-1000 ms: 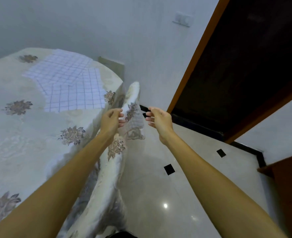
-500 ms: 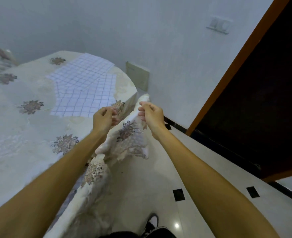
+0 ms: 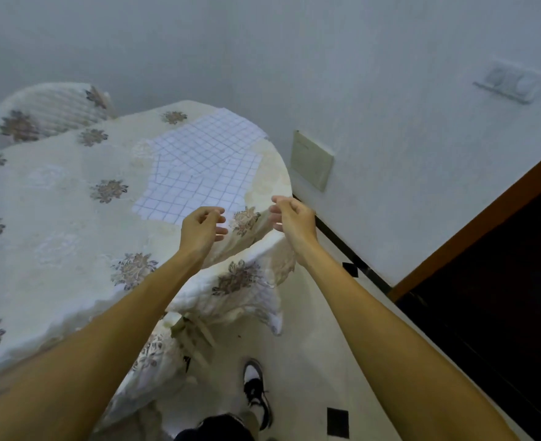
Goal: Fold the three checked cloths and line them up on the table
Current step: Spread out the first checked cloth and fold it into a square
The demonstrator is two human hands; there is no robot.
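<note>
White cloths with a thin blue check (image 3: pixel 199 173) lie spread flat and overlapping on the far right part of the round table, over a cream quilted tablecloth (image 3: pixel 71 237) with brown flowers. My left hand (image 3: pixel 202 227) hovers just in front of the checked cloths, fingers loosely curled, with nothing seen in it. My right hand (image 3: pixel 289 218) is at the table's right edge and pinches a raised flap of the tablecloth (image 3: pixel 246 222). Neither hand touches the checked cloths.
A chair back with a matching quilted cover (image 3: pixel 49 113) stands behind the table at the far left. A grey wall with a plate (image 3: pixel 310 160) is close on the right, then a dark doorway (image 3: pixel 501 297). My shoe (image 3: pixel 256 389) is on the tiled floor below.
The view has swung left and the table is nearer. Both hands have risen from the hanging tablecloth flap up to the table's edge. My left hand has loosened its grip.
</note>
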